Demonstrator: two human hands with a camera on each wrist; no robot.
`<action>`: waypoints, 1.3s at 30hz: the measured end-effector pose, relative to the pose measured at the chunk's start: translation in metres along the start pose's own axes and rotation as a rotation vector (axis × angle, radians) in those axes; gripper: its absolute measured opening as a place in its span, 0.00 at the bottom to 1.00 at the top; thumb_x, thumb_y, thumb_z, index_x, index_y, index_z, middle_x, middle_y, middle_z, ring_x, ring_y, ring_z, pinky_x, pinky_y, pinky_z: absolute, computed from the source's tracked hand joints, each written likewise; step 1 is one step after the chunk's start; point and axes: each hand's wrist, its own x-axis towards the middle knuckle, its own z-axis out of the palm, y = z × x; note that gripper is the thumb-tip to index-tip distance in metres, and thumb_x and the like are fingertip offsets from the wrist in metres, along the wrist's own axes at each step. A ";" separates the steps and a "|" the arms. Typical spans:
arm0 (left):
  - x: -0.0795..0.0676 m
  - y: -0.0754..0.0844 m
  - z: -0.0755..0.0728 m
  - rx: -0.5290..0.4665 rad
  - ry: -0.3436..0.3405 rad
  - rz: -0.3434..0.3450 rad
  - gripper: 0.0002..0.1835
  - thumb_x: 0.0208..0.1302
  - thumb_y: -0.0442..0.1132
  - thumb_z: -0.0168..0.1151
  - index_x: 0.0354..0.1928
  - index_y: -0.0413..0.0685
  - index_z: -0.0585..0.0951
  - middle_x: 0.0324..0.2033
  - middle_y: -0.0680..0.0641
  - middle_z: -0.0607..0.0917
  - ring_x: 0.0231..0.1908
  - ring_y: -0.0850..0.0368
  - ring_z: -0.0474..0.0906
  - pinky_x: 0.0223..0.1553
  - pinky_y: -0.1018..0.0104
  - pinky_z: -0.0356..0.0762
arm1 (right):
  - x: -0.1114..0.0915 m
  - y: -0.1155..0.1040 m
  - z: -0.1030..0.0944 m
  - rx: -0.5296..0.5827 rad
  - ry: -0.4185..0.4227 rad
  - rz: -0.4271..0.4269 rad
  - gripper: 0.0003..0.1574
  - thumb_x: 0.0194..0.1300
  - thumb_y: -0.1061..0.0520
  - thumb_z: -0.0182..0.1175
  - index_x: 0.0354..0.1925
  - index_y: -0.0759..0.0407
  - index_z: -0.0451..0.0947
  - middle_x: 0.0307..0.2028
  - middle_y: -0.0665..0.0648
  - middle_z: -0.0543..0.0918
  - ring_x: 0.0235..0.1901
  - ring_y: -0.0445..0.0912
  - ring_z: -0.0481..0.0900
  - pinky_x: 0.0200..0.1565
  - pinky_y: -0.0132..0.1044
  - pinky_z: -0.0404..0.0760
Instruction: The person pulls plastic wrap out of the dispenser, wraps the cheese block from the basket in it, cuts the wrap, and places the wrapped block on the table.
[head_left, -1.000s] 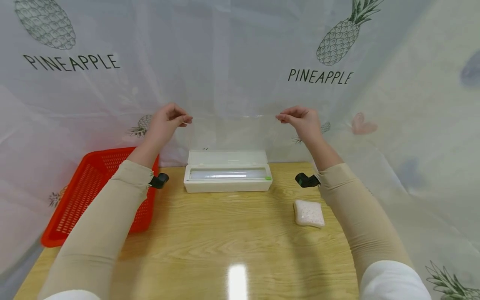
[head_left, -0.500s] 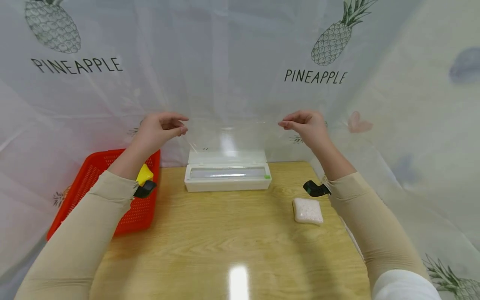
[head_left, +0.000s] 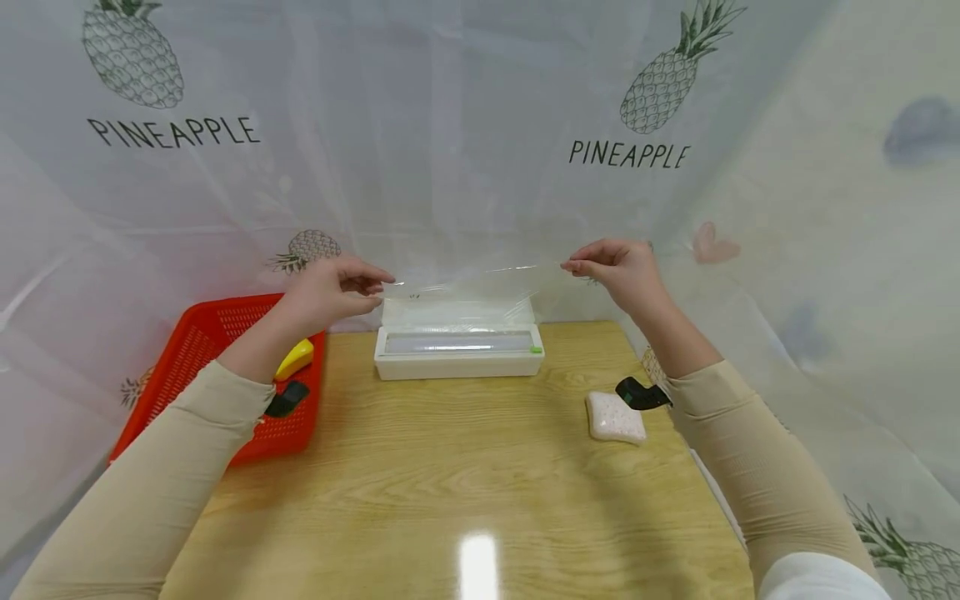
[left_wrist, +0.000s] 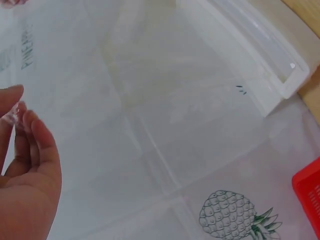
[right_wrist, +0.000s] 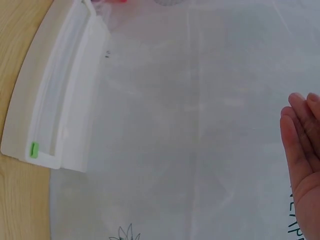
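Note:
A thin sheet of clear plastic wrap (head_left: 513, 268) is stretched between my hands, its glossy upper edge sagging a little. My right hand (head_left: 626, 271) pinches one corner between thumb and fingertips. At the other corner is my left hand (head_left: 322, 292), thumb and fingers parted in the head view. Crinkled film shows at its fingertips (left_wrist: 42, 131) in the left wrist view. Below and between the hands sits a white wrap dispenser box (head_left: 459, 367), lid raised at the back, a roll visible inside. A green slider (right_wrist: 34, 149) marks its right end.
A red plastic basket (head_left: 195, 321) stands at the table's left, under my left forearm, with a yellow object (head_left: 296, 358) inside. A pale, speckled, square-shaped item (head_left: 615, 418) lies on the wooden table (head_left: 450, 467) to the right. A pineapple-print curtain (head_left: 480, 125) hangs behind.
Both hands have come down towards the box, the left lower than the right, and the wrap has sunk with them. The left thumb and fingers have spread apart. The yellow object has come into sight.

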 end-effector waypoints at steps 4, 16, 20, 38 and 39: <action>0.004 -0.001 0.001 0.052 0.022 0.002 0.14 0.62 0.35 0.68 0.50 0.46 0.85 0.41 0.45 0.83 0.41 0.52 0.79 0.43 0.61 0.79 | 0.005 0.000 0.002 0.003 0.002 0.003 0.14 0.64 0.52 0.66 0.42 0.61 0.85 0.37 0.48 0.87 0.40 0.42 0.82 0.40 0.34 0.76; 0.026 0.013 -0.032 0.078 0.168 -0.051 0.10 0.62 0.43 0.69 0.41 0.44 0.88 0.40 0.46 0.84 0.42 0.50 0.75 0.40 0.58 0.75 | 0.036 -0.022 -0.001 0.161 0.041 -0.033 0.10 0.65 0.57 0.65 0.42 0.63 0.84 0.38 0.50 0.87 0.43 0.46 0.83 0.56 0.41 0.75; 0.031 0.019 -0.042 0.040 0.194 -0.098 0.14 0.62 0.45 0.69 0.43 0.43 0.86 0.42 0.43 0.84 0.45 0.49 0.74 0.41 0.57 0.73 | 0.046 -0.030 -0.003 0.169 0.064 -0.046 0.11 0.64 0.56 0.66 0.41 0.63 0.85 0.38 0.50 0.87 0.41 0.45 0.83 0.53 0.39 0.77; 0.035 0.037 -0.070 0.170 0.195 -0.067 0.18 0.61 0.50 0.69 0.49 0.48 0.86 0.46 0.45 0.85 0.45 0.53 0.77 0.44 0.61 0.75 | 0.058 -0.052 -0.023 0.255 0.100 -0.125 0.10 0.60 0.60 0.68 0.39 0.66 0.85 0.35 0.54 0.87 0.38 0.47 0.84 0.50 0.34 0.79; 0.036 0.039 -0.071 0.171 0.198 -0.066 0.18 0.61 0.50 0.69 0.49 0.48 0.86 0.46 0.45 0.85 0.45 0.53 0.77 0.43 0.63 0.75 | 0.057 -0.053 -0.024 0.275 0.100 -0.125 0.11 0.60 0.60 0.68 0.39 0.67 0.85 0.35 0.55 0.87 0.38 0.47 0.84 0.50 0.35 0.79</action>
